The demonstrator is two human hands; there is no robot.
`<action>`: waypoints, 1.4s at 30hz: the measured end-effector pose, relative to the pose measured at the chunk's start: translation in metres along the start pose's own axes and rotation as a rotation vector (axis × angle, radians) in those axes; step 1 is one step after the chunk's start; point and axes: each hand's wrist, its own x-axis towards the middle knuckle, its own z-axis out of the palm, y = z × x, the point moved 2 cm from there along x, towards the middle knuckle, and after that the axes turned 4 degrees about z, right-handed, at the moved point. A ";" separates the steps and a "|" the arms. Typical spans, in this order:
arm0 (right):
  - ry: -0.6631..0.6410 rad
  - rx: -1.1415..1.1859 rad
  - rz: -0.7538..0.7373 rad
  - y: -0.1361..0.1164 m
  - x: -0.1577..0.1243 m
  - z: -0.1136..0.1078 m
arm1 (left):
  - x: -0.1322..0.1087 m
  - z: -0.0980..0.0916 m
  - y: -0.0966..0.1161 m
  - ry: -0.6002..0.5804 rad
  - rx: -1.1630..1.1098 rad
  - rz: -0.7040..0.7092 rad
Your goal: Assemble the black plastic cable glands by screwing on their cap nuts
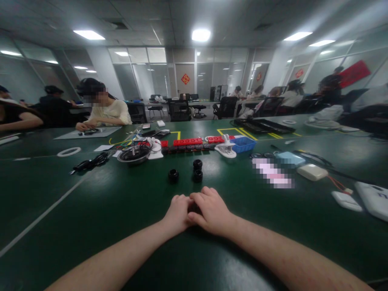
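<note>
Low over the green table, my left hand (pixel 177 214) and my right hand (pixel 214 212) meet with their fingers curled together. Something dark shows in the gap between them, mostly hidden by the fingers, and I cannot make out what it is. Just beyond my hands lie black round pieces that look like small wheels. One black wheel-like piece (pixel 173 176) is alone on the left. To its right, a nearer black piece (pixel 197 176) sits close in front of a farther one (pixel 197 163).
Farther back runs a row of red and black blocks (pixel 188 144), with a white clip (pixel 226 147) and a blue basket (pixel 243 144) at its right. A bowl of dark parts (pixel 129 161) and a black cable (pixel 91 162) lie left. A white box (pixel 312 172) is right. A person (pixel 104 107) works opposite.
</note>
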 end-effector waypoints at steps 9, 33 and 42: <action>-0.031 -0.025 -0.142 -0.010 -0.005 0.008 | 0.004 0.011 -0.005 -0.015 0.040 -0.028; 0.075 -0.017 -0.144 -0.006 -0.010 0.008 | -0.001 -0.003 -0.002 -0.008 0.005 -0.071; 0.071 -0.040 0.030 0.007 -0.006 0.003 | 0.000 -0.004 -0.006 0.011 0.004 -0.104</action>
